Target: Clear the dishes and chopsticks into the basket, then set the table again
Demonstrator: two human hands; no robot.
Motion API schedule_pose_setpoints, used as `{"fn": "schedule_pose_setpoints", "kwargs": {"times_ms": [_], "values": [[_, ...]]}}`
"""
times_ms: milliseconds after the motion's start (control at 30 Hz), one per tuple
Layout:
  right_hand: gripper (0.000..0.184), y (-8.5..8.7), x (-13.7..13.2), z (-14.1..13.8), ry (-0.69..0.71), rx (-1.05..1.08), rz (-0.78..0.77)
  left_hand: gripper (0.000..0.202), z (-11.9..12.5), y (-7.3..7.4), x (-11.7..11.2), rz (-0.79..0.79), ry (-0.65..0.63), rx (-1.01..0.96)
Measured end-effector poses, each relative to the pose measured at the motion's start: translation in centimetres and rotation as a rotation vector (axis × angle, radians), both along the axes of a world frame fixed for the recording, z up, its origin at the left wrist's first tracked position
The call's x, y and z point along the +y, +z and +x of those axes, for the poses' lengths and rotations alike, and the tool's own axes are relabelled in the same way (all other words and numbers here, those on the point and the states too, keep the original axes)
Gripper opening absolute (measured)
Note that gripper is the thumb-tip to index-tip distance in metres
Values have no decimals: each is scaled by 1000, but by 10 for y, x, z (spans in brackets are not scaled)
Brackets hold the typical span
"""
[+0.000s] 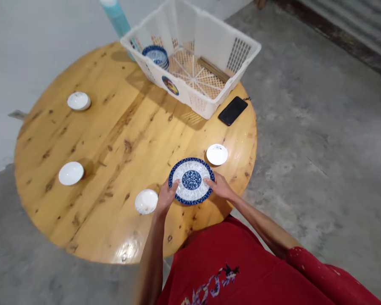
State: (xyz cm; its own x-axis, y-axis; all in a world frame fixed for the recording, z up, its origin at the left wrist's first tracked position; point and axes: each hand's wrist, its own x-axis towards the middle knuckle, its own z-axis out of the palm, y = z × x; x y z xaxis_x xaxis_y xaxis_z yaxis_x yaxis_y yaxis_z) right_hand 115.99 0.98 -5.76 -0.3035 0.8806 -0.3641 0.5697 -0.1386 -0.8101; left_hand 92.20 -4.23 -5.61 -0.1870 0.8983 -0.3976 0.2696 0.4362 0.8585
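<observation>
A round blue-and-white patterned plate (190,195) is held between both hands near the front edge of the wooden table. My left hand (167,194) grips its left rim, thumb on the upper face. On the opposite rim, my right hand (220,185) is closed in the same way, thumb pointing inward. The fingers beneath the plate are hidden. Just left of my left hand sits a small white bowl (146,201). Another white bowl (216,154) lies beyond the plate, close to my right hand.
More white bowls, one at the left (71,173) and one farther back (78,101), stand on the round table (114,140). A white plastic basket (193,99) at the back holds stacked blue-and-white bowls (155,55). Beside it are a phone (233,111) and a blue bottle (117,18).
</observation>
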Motion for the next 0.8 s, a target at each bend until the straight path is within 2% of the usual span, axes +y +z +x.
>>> {"fn": "schedule_pose_setpoints", "kwargs": {"times_ms": [267, 433, 600, 800], "values": [[27, 29, -21, 7, 75, -162, -9, 62, 15, 38, -31, -96, 30, 119], [26, 42, -21, 19, 175, -166, -59, 56, 36, 61, -53, -122, 104, 101], [27, 52, -20, 38, 272, -145, -39, 61, 61, 69, -70, -163, 207, 100], [30, 65, -38, 58, 213, -176, 7, 56, 72, 70, -77, -72, 132, 98]]}}
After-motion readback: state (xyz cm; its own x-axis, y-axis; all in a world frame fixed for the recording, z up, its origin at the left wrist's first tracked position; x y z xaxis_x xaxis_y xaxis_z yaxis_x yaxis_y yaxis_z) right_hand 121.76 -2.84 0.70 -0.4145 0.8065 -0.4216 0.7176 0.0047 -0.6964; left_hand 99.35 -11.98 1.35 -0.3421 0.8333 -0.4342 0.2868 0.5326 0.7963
